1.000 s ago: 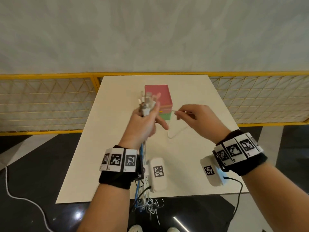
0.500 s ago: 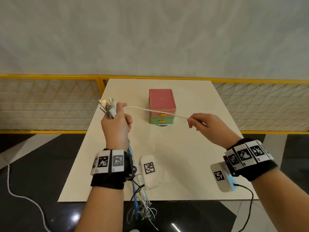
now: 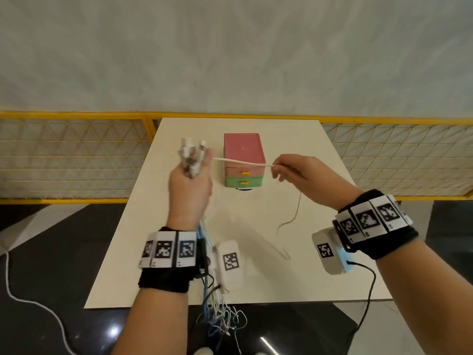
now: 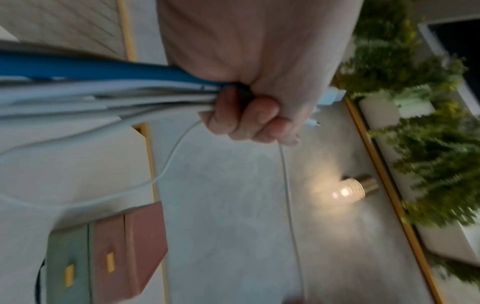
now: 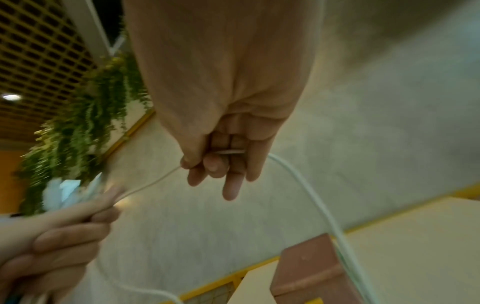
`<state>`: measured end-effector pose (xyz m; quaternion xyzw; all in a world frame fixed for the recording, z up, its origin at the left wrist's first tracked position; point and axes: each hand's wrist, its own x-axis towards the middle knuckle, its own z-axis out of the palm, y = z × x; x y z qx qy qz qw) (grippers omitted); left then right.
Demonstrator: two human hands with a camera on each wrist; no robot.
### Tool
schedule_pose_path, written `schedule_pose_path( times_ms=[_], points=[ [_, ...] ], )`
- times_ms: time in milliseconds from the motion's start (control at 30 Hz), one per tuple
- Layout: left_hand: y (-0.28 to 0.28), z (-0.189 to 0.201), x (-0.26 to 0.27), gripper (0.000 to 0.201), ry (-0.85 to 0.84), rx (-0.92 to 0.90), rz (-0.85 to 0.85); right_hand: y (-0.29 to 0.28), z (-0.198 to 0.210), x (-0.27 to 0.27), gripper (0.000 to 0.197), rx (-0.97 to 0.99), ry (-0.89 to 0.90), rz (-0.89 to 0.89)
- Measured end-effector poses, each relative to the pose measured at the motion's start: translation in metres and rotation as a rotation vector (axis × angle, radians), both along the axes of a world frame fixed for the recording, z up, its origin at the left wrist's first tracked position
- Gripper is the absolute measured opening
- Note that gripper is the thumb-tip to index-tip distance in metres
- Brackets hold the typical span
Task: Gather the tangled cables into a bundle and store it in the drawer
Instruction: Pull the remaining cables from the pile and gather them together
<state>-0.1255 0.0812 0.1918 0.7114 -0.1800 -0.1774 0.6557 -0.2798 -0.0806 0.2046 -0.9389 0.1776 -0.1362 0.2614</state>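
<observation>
My left hand (image 3: 190,185) is raised over the table's left part and grips a bundle of white and blue cables (image 4: 109,92); their plugs (image 3: 190,149) stick up out of the fist and the loose ends (image 3: 222,316) hang below the table's front edge. One white cable (image 3: 243,162) runs taut from that fist to my right hand (image 3: 294,172), which pinches it (image 5: 228,152) between thumb and fingers; its tail (image 3: 289,219) trails down onto the table. The small drawer box (image 3: 243,160), pink on top with a pink and a green drawer, stands shut behind the cable.
The beige table (image 3: 294,265) has a yellow mesh fence (image 3: 71,155) behind and at both sides. A dark floor with a white cord (image 3: 33,301) lies to the left. Plants (image 4: 415,102) and a lit lamp (image 4: 350,189) show in the left wrist view.
My left hand has risen and shifted right with the bundle. My right hand has moved closer to it along the white cable, and the cable's tail now hangs down to the table.
</observation>
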Motion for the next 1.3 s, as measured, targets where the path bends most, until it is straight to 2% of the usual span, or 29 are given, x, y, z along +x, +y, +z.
schedule_pose_path(
  times_ms=[67, 133, 267, 367, 433, 500, 533, 633, 700, 767, 833, 900, 967, 1033, 1067, 1133, 1167, 1300],
  points=[
    [0.009, -0.001, 0.014, 0.04, 0.071, -0.058, 0.125, -0.008, -0.006, -0.012, 0.023, 0.054, 0.067, -0.067],
    [0.015, -0.003, 0.022, 0.036, 0.104, -0.109, 0.173, -0.007, -0.007, -0.02, 0.024, 0.105, 0.128, -0.091],
    [0.017, -0.007, 0.021, 0.004, 0.121, -0.178, 0.162, 0.026, 0.014, -0.023, 0.022, 0.302, 0.13, -0.023],
    [0.018, -0.007, 0.018, 0.008, 0.125, -0.197, 0.135, 0.052, 0.025, -0.026, 0.018, 0.427, 0.188, 0.039],
    [0.02, -0.007, 0.014, 0.019, 0.096, -0.183, 0.053, 0.059, 0.02, -0.029, 0.025, 0.332, 0.342, 0.074],
    [0.02, -0.006, 0.008, 0.034, 0.07, -0.16, -0.041, 0.058, 0.013, -0.033, 0.038, 0.096, 0.485, 0.114],
    [0.019, -0.005, 0.005, 0.042, 0.061, -0.143, -0.08, 0.057, 0.009, -0.034, 0.042, -0.003, 0.5, 0.124],
    [0.015, -0.003, -0.005, 0.059, 0.065, -0.109, -0.206, 0.055, 0.001, -0.032, 0.037, -0.038, 0.378, 0.093],
    [0.014, 0.001, -0.015, 0.059, -0.005, -0.06, -0.342, 0.057, -0.005, -0.026, 0.031, 0.034, 0.261, 0.08],
    [0.014, 0.005, -0.025, 0.052, -0.12, -0.019, -0.496, 0.062, -0.01, -0.017, 0.038, 0.1, 0.173, 0.107],
    [0.011, 0.007, -0.033, 0.049, -0.161, -0.037, -0.648, 0.071, -0.011, -0.006, 0.05, 0.221, 0.093, 0.144],
    [0.008, 0.007, -0.038, 0.042, -0.227, 0.005, -0.746, 0.082, -0.014, 0.003, 0.058, 0.446, -0.006, 0.173],
    [0.007, 0.008, -0.038, 0.038, -0.316, 0.089, -0.779, 0.09, -0.018, 0.01, 0.063, 0.648, -0.086, 0.186],
    [0.008, 0.01, -0.035, 0.035, -0.36, 0.096, -0.748, 0.094, -0.024, 0.013, 0.065, 0.777, -0.119, 0.187],
    [0.009, 0.012, -0.033, 0.033, -0.372, 0.076, -0.718, 0.096, -0.027, 0.013, 0.06, 0.8, -0.11, 0.186],
    [0.01, 0.015, -0.028, 0.035, -0.379, 0.024, -0.668, 0.098, -0.031, 0.012, 0.03, 0.741, -0.025, 0.201],
    [0.011, 0.016, -0.026, 0.037, -0.372, -0.01, -0.653, 0.101, -0.034, 0.011, 0.023, 0.708, 0.015, 0.222],
    [0.012, 0.019, -0.029, 0.046, -0.297, -0.112, -0.627, 0.109, -0.045, 0.009, 0.035, 0.748, 0.038, 0.287]
  ],
)
